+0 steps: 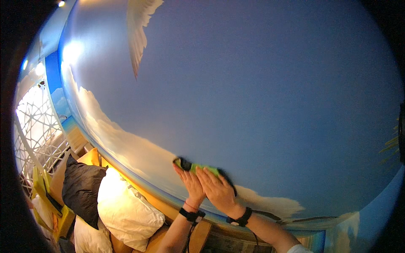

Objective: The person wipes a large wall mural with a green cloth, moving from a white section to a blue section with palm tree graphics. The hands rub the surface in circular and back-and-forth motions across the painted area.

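Observation:
Both palms lie flat, side by side, on a green and black object [202, 168], perhaps a cloth or pad, against a wall painted with blue sky and clouds [253, 110]. My left hand [191, 186] covers the part near its left end, fingers stretched out. Over its middle and right part rests my right hand [218, 191], touching my left hand. The object's far edges look blurred, and its underside is hidden. A black strap with a small device sits on each wrist.
White pillows [126, 208] and a dark pillow [84, 186] are piled at the lower left, beside a yellow object [65, 221]. Beyond them stands a white lattice screen [41, 114]. A bright light shines at the upper left. A painted wing [137, 31] shows higher up.

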Tool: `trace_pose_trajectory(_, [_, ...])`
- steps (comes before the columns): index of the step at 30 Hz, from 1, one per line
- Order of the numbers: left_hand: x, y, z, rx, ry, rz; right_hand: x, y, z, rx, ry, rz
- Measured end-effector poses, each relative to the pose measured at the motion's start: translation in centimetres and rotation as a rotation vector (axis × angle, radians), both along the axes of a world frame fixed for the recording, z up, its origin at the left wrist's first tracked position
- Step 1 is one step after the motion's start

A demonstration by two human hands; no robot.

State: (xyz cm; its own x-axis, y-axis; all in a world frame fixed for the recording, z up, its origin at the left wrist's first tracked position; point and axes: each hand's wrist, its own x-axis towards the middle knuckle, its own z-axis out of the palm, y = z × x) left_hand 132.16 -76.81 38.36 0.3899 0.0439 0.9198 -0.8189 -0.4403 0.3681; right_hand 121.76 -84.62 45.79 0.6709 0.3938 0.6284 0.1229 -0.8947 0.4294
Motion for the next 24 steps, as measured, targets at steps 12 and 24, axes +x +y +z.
trace_pose_trajectory(12, [-2.1, -2.2, -12.4, 0.308, -0.008, -0.052, -3.9, -4.3, -7.7, -0.123, -0.018, -0.041])
trace_pose_trajectory(24, [-7.9, -8.3, 2.2, 0.182, -0.263, -0.045, -8.6, -10.1, -3.1, 0.07, -0.518, -0.264])
